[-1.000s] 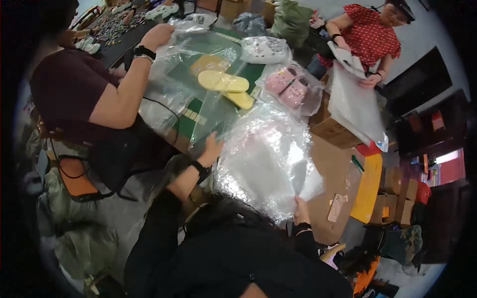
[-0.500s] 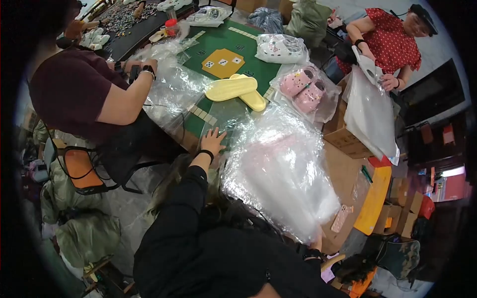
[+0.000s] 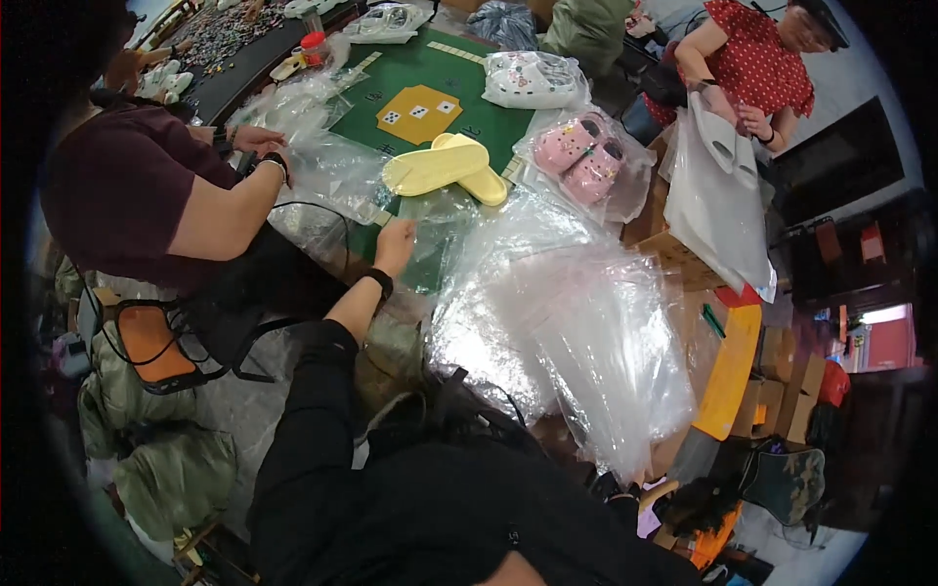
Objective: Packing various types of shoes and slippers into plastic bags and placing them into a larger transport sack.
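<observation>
head view: left hand [image 3: 394, 246], fingers curled by a clear sheet [image 3: 442, 239], pinch unclear; right hand [image 3: 636, 479], mostly hidden at low end of bags [image 3: 611, 337], grip untellable; bags nearer us than slippers [image 3: 435, 171]. we should keep film uncreased.

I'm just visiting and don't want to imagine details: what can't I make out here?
All in the head view:
- Right hand: mostly hidden by the clear plastic bags, so its grip is unclear.
- Left hand: its fingertips are curled out of sight behind the hand itself.
- Cardboard box: its top is covered by whitish plastic.
- Scattered pieces, upper left: too small to identify.
</observation>
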Available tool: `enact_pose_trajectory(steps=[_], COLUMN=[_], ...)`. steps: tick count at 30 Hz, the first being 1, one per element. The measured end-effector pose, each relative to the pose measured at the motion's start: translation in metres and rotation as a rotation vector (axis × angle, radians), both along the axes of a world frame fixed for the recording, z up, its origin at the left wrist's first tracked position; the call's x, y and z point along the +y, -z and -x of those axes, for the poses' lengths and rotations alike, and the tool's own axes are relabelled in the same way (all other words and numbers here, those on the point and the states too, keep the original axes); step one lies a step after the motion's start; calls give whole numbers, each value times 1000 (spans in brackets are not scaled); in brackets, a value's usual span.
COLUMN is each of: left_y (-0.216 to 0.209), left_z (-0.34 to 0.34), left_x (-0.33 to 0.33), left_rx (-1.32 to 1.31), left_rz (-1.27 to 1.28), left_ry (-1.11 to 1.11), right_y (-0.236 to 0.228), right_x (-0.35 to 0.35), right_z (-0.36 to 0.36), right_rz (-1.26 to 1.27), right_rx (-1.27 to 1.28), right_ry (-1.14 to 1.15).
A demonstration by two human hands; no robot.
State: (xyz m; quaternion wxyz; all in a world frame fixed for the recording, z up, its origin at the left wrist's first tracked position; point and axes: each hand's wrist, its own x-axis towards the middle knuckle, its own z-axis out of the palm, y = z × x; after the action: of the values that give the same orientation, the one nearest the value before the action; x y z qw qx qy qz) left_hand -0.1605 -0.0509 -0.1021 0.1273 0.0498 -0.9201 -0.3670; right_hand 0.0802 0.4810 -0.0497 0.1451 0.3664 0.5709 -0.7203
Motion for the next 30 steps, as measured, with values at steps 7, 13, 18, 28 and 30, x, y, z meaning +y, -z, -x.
enact_pose_trajectory(steps=[7,13,18,28,30], left_y=[-141,-230,-206,-36,-9], left_z=[18,6,13,-14,-9], left_x=[45,58,57,87,92], left_rx=[84,182,79,-522,-540], left_rz=[-562,-1014,-1469,-804,-753], left_ry=[201,410,517,540,580], right_y=[-16,-33,-52,-92,-97], right_x=[-13,-30,-38,-41,-46], right_z=[-23,-26,-35,-43,-39], right_rz=[-26,-39,-71,-158,-163], right_rx=[23,95,187,428,460], right_ry=[20,58,163,458,484])
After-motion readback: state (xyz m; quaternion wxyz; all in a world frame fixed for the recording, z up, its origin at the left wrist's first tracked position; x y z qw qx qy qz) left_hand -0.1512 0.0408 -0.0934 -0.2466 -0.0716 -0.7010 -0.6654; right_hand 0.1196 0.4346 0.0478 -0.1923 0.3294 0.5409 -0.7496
